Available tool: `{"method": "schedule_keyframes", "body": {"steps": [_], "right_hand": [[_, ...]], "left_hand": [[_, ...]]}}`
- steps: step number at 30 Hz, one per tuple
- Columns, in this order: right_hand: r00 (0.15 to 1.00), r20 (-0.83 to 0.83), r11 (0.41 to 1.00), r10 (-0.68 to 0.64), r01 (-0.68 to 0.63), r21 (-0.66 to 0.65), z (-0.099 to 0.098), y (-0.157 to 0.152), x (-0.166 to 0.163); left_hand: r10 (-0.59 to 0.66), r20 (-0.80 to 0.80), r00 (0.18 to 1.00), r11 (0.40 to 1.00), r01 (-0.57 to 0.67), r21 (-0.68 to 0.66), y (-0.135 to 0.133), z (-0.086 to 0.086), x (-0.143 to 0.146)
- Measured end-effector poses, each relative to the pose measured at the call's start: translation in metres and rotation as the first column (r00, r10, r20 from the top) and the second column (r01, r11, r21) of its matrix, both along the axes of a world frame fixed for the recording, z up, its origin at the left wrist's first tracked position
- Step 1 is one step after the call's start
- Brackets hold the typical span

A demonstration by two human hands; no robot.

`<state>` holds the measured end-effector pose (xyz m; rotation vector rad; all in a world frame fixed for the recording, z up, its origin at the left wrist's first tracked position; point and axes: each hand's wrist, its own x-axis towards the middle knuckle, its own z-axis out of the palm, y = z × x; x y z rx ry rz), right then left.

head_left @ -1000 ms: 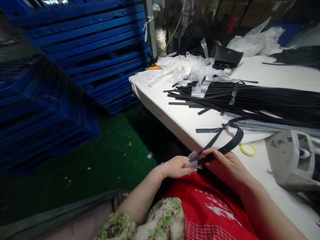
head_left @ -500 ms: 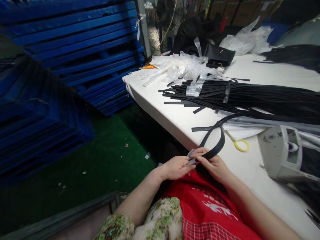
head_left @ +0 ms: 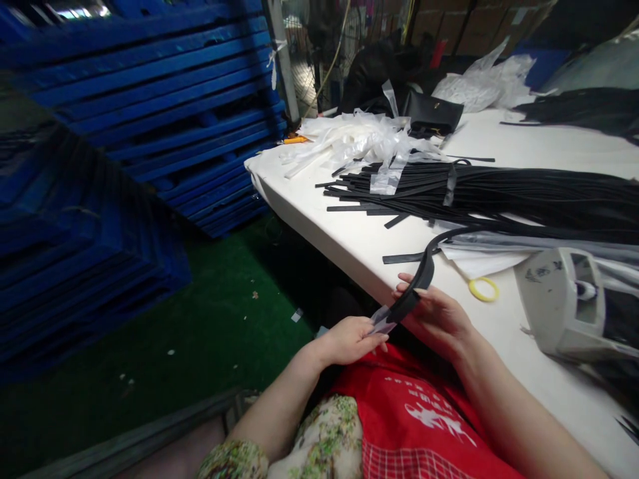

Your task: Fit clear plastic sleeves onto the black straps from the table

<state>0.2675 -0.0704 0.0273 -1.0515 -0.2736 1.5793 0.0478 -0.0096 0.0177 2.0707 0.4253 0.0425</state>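
Note:
My left hand (head_left: 347,340) pinches the clear plastic end (head_left: 382,322) of a black strap (head_left: 421,278) just off the near edge of the white table (head_left: 349,239). My right hand (head_left: 436,313) holds the same strap a little further along, fingers curled round it. The strap arches up from my hands and runs back onto the table toward a big bundle of black straps (head_left: 499,193). Below my hands are a red apron and floral sleeve.
A heap of clear plastic wrappers (head_left: 359,136) lies at the table's far corner, a black pouch (head_left: 432,113) behind it. A yellow ring (head_left: 483,289) and a white machine (head_left: 574,303) sit at right. Stacked blue pallets (head_left: 150,113) stand left over green floor (head_left: 200,319).
The strap's loop has straightened and risen; my right hand has slid up along it and lifted, while my left hand keeps the plastic end. The view has shifted slightly.

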Motion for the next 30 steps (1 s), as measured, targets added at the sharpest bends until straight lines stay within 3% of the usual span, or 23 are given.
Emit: {"method": "schedule_keyframes", "body": {"steps": [3, 9, 11, 13, 15, 17, 21, 24, 26, 28, 30], "right_hand": [[1.0, 0.019, 1.0, 0.008, -0.008, 0.025, 0.002, 0.005, -0.011], [0.984, 0.109, 0.984, 0.14, -0.15, 0.094, 0.0, 0.0, -0.033], [0.994, 0.078, 0.993, 0.078, -0.085, 0.086, -0.002, 0.004, -0.021], [0.994, 0.037, 0.992, -0.104, 0.101, 0.075, -0.004, 0.015, -0.001], [0.96, 0.041, 0.959, -0.277, 0.274, 0.069, -0.006, 0.029, 0.018], [0.932, 0.073, 0.933, -0.355, 0.348, 0.088, -0.005, 0.04, 0.024], [0.936, 0.082, 0.936, -0.341, 0.331, 0.121, -0.002, 0.042, -0.011], [0.987, 0.039, 0.98, -0.153, 0.147, 0.134, -0.002, 0.039, -0.04], [0.996, -0.032, 0.991, -0.079, 0.082, 0.103, 0.0, 0.041, -0.036], [0.974, -0.13, 0.979, -0.185, 0.194, 0.06, 0.006, 0.049, -0.011], [0.917, -0.192, 0.931, -0.349, 0.363, 0.045, 0.015, 0.059, 0.023]], "left_hand": [[0.054, -0.003, 0.999, 0.996, -0.054, -0.068, 0.0, 0.0, 0.001], [0.152, 0.008, 0.988, 0.973, -0.148, -0.178, 0.003, 0.001, 0.008], [0.129, 0.004, 0.992, 0.974, -0.126, -0.187, 0.003, 0.002, 0.008], [0.11, -0.008, 0.994, 0.976, -0.109, -0.186, 0.002, 0.004, 0.006], [0.105, -0.019, 0.994, 0.976, -0.107, -0.19, 0.0, 0.004, 0.005], [0.116, -0.014, 0.993, 0.97, -0.116, -0.215, -0.002, 0.004, 0.006], [0.257, 0.012, 0.966, 0.91, -0.238, -0.34, -0.002, -0.001, 0.011], [0.358, 0.008, 0.934, 0.871, -0.331, -0.362, 0.004, -0.005, 0.009], [0.345, -0.006, 0.939, 0.89, -0.329, -0.315, 0.01, -0.005, 0.001], [0.315, -0.038, 0.948, 0.917, -0.315, -0.247, 0.016, -0.003, -0.011], [0.286, -0.084, 0.955, 0.932, -0.297, -0.206, 0.02, -0.001, -0.023]]}}
